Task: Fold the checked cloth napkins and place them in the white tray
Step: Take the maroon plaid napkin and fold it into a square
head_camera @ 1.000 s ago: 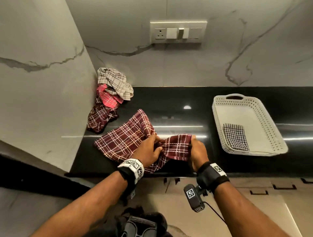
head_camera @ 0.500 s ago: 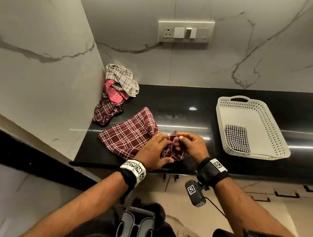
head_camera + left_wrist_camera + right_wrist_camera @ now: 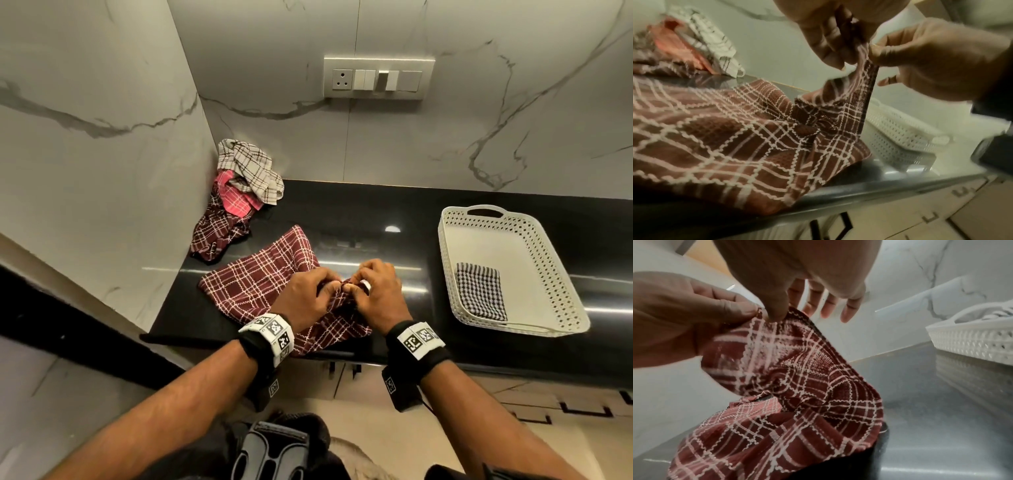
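A maroon checked napkin [image 3: 257,284] lies partly spread on the black counter [image 3: 376,219], its near end bunched and lifted. My left hand [image 3: 334,287] and right hand [image 3: 354,287] meet above it, and each pinches the raised cloth edge between thumb and fingers. The left wrist view shows both hands holding one hanging corner of the napkin [image 3: 865,68]. In the right wrist view my right thumb presses the edge of the napkin [image 3: 797,378] while the other fingers [image 3: 849,311] stick out. The white perforated tray [image 3: 513,250] sits to the right and holds a folded black-and-white checked napkin [image 3: 481,296].
A heap of unfolded napkins [image 3: 239,192], cream, pink and maroon, sits in the back left corner against the marble walls. A switch panel [image 3: 378,78] is on the back wall. The counter's front edge [image 3: 479,363] runs just under my wrists.
My right hand carried its end of the napkin left to meet the left hand. Both now pinch the cloth together, lifted slightly off the counter.
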Tool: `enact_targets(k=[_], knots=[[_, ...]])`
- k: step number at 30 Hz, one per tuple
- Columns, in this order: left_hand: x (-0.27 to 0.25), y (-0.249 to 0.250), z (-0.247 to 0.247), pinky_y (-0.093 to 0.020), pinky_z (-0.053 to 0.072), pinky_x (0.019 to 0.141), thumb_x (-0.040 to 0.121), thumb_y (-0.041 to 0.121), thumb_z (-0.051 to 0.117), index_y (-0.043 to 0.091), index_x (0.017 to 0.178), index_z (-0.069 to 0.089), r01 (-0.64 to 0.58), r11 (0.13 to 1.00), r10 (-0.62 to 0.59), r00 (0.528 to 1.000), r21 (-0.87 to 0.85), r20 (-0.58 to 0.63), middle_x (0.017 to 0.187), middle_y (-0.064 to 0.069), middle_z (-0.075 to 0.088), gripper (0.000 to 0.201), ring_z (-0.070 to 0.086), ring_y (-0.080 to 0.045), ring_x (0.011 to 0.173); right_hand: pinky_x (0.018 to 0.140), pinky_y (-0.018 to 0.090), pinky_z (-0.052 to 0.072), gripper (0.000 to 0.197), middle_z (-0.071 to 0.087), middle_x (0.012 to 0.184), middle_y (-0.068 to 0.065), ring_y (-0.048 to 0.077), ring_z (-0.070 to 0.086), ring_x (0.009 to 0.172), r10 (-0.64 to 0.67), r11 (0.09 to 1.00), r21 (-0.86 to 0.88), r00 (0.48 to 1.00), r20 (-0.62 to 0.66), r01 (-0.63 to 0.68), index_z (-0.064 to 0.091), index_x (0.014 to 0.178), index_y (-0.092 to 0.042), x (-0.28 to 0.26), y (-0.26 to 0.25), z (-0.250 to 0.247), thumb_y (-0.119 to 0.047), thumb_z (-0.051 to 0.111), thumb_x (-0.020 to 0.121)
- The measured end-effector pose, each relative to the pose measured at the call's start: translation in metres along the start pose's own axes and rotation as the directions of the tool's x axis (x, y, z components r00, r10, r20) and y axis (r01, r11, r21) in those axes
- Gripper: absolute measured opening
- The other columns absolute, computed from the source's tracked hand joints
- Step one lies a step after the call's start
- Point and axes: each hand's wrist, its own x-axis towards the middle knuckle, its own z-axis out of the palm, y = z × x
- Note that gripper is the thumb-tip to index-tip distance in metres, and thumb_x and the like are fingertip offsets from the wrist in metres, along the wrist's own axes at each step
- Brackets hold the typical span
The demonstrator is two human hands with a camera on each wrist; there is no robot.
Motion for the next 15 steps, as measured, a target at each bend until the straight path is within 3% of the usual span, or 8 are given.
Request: enact_targets(k=[2,4,8,11,13,15], knots=[[0.005,-0.003,-0.003,-0.013,0.05,0.07,0.095,0.016,0.064,0.013,0.099,0.07,0.021,1.0,-0.021,0.997,0.001,-0.071,0.086,0.009,0.068,0.008,0.062,0.003,0.076,0.087,0.035,0.034,0.011,0.061,0.084,-0.012,0.012,0.054,0.085,-0.03,0.999,-0.01,0.997,0.067,0.031,0.062,0.083,-0.026,0.001,0.001,-0.001,-0.027,0.072,0.088],[0.009,-0.005,-0.008,-0.021,0.056,0.071,0.095,0.015,0.064,0.011,0.098,0.07,0.014,1.0,-0.014,0.999,0.006,-0.043,0.087,0.005,0.07,0.008,0.065,-0.001,0.077,0.09,0.035,0.032,0.007,0.065,0.081,-0.012,0.008,0.055,0.079,-0.046,0.998,-0.042,0.992,0.118,0.051,0.063,0.087,-0.027,0.004,0.001,-0.003,-0.029,0.07,0.091],[0.019,-0.008,-0.027,-0.031,0.06,0.075,0.092,0.007,0.065,0.009,0.097,0.072,0.0,1.0,0.002,0.995,0.015,-0.102,0.091,0.001,0.071,0.009,0.067,-0.009,0.083,0.088,0.038,0.04,0.004,0.067,0.086,-0.011,0.013,0.061,0.084,-0.012,0.999,-0.031,0.996,0.091,0.015,0.068,0.088,-0.027,0.01,0.011,-0.008,-0.024,0.07,0.089],[0.027,-0.014,-0.053,-0.028,0.057,0.076,0.088,-0.001,0.066,0.01,0.094,0.074,-0.019,0.993,0.04,0.981,0.113,-0.189,0.093,0.0,0.068,0.015,0.065,-0.011,0.083,0.083,0.042,0.05,0.012,0.063,0.084,-0.011,0.016,0.061,0.081,0.07,0.997,-0.01,0.997,0.016,-0.07,0.064,0.084,-0.028,0.011,0.025,-0.017,-0.017,0.066,0.088],[0.031,-0.02,-0.072,-0.025,0.056,0.077,0.087,-0.002,0.067,0.008,0.094,0.075,-0.038,0.985,0.077,0.97,0.17,-0.231,0.093,-0.002,0.068,0.015,0.064,-0.012,0.082,0.078,0.037,0.051,0.007,0.065,0.085,-0.004,0.02,0.062,0.081,0.101,0.993,-0.061,0.995,-0.022,-0.103,0.066,0.086,-0.021,0.011,0.032,-0.023,-0.014,0.066,0.088],[0.034,-0.022,-0.087,-0.014,0.051,0.078,0.088,-0.001,0.066,0.008,0.094,0.075,-0.039,0.98,0.096,0.952,0.196,-0.291,0.093,-0.002,0.069,0.014,0.063,-0.009,0.083,0.076,0.035,0.051,0.002,0.067,0.087,0.002,0.022,0.063,0.081,0.123,0.988,-0.093,0.992,-0.037,-0.126,0.067,0.088,-0.016,0.012,0.037,-0.028,-0.015,0.067,0.086]])
